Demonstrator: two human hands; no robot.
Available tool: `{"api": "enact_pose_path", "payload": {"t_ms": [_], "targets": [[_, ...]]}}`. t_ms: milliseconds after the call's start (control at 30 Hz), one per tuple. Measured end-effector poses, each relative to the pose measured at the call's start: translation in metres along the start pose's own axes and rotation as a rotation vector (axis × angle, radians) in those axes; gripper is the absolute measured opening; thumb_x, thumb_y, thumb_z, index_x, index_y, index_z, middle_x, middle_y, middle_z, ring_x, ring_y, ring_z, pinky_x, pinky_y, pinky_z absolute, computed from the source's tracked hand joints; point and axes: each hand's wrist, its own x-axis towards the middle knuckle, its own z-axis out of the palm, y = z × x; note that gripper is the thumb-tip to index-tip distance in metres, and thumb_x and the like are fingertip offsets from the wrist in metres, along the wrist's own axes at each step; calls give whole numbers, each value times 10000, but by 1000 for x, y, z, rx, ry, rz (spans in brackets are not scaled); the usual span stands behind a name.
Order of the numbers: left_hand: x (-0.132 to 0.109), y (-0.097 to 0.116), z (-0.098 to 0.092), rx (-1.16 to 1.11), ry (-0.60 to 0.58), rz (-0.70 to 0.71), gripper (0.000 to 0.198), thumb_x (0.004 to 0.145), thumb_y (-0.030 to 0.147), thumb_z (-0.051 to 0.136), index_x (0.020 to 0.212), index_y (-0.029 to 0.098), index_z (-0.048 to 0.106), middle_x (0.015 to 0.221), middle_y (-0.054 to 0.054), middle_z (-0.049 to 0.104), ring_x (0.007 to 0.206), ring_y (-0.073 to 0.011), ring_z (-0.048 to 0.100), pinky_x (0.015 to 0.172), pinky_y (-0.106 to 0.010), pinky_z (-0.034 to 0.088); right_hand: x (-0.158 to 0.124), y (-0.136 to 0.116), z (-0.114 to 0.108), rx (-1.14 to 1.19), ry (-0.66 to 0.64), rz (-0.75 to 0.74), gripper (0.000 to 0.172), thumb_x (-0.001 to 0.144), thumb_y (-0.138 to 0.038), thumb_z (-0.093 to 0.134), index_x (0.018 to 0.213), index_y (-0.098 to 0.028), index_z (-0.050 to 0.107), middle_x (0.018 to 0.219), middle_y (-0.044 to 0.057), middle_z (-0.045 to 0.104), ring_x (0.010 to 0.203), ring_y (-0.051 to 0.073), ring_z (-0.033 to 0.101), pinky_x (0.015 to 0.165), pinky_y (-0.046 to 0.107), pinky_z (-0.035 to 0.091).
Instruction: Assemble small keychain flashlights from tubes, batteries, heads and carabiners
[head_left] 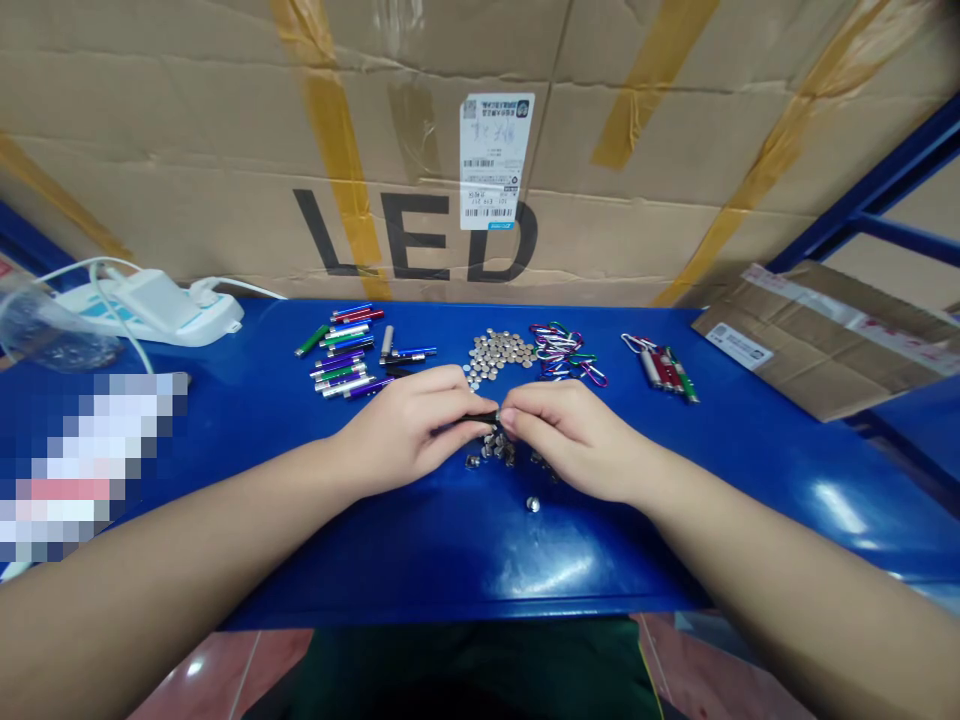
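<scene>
My left hand (409, 425) and my right hand (566, 435) meet at the middle of the blue table, and both pinch a slim black penlight tube (480, 417). Its ends are mostly hidden by my fingers. Just below my fingertips lies a small heap of loose button cells (495, 447), and one more cell (532, 504) sits apart nearer me. Beyond my hands are a larger pile of silver button cells (499, 355), a tangle of coloured carabiner clips (566, 355), rows of coloured penlight tubes (341, 350), and several finished keychain lights (660, 368).
The blue table (480, 560) has a white power strip (150, 305) and a clear plastic bag (45, 325) at far left, a pixelated object (82, 465) near left, and a flattened cardboard piece (825, 340) at right. A large taped cardboard box (480, 120) stands behind.
</scene>
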Motion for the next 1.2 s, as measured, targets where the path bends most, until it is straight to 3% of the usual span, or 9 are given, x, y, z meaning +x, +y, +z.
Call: {"api": "enact_pose_path", "payload": {"t_ms": [133,233,300,433,567,700,933,1033,1200], "targets": [[-3,-1,1,161,40,131,150,1016,186,623,1119,113,704,846,-67,660,747,-160,616,672,-262,528,6,-1,9,587,-53,349,304,945,-320,513,668,-201,545,533,-76,325,464,93,275,477,255,239],[-4,-2,1,241,54,184,146,1010,167,621,1112,102,703,852,-78,662,768,-178,619,685,-283,533,7,-2,10,752,-134,500,277,923,-317,491,664,-218,485,536,-96,258,439,82,173,443,252,160],[-3,-2,2,228,45,156,157,1014,185,622,1117,101,706,844,-72,651,756,-174,616,674,-277,531,6,-4,6,555,-130,452,294,963,-328,465,697,-212,503,558,-70,344,454,95,265,461,255,226],[-2,-2,3,135,10,38,192,1034,227,601,1149,114,704,850,-54,636,750,-153,627,680,-253,537,0,-6,-4,-79,-19,72,286,1046,-362,478,842,-187,578,772,21,579,690,153,514,665,292,394],[0,-1,3,113,9,33,197,1046,237,581,1161,131,701,866,-53,649,776,-153,637,700,-254,542,-1,-4,-7,-189,-17,-75,335,1082,-341,424,817,-187,557,767,20,565,718,157,516,718,304,395],[0,-1,2,118,27,62,187,1046,246,582,1159,152,698,842,-45,647,747,-150,620,679,-255,533,1,-2,-1,39,-12,58,397,1066,-387,452,735,-190,548,645,-20,510,600,122,459,616,271,369],[-2,-3,2,139,40,84,182,1024,220,609,1143,124,709,837,-57,646,726,-158,620,670,-267,531,6,4,11,756,-126,402,415,988,-539,546,735,-210,524,525,-112,273,410,73,207,405,228,183],[-1,-4,2,130,34,67,186,1023,222,615,1139,114,711,838,-59,641,733,-157,619,667,-261,528,5,2,7,523,-71,346,400,1024,-491,490,755,-200,545,558,-76,376,445,88,300,436,234,251],[-1,-3,3,106,43,18,171,1024,235,619,1132,136,707,852,-43,635,761,-148,628,698,-252,544,-1,-1,-4,-226,78,-103,168,1031,-304,542,946,-186,625,828,42,633,756,172,563,711,297,440]]}}
